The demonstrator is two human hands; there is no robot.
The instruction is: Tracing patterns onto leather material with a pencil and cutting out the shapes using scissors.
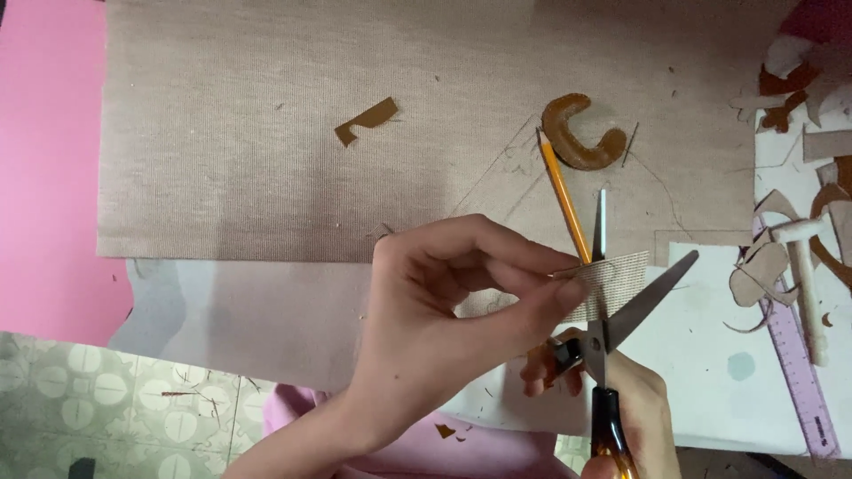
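Beige ribbed fabric [266, 133] covers most of the work surface, lying flat, with faint pencil lines drawn near its lower right part. Left hand [444, 302] reaches in from below, thumb and forefinger pinching a small beige fabric piece [617, 282] by its left edge and holding it above the surface. Right hand [621, 399] grips the amber handles of a pair of scissors [612, 302]; blades stand open in a V, one pointing up, the other slanting up to the right, with the small piece sitting between them at the pivot end. Yellow pencil [564, 191] lies diagonally on the big fabric, its lower end passing behind the pinched piece. Brown curved piece [581, 133], C-shaped, rests just beside the pencil's tip. Small brown scrap [366, 120] lies well apart, toward upper centre. White paper sheet [728, 372] sits under the hands at right. Purple ruler [799, 372] lies along the right side, among cardboard offcuts [763, 275]. Pink surface [44, 160] shows at left.
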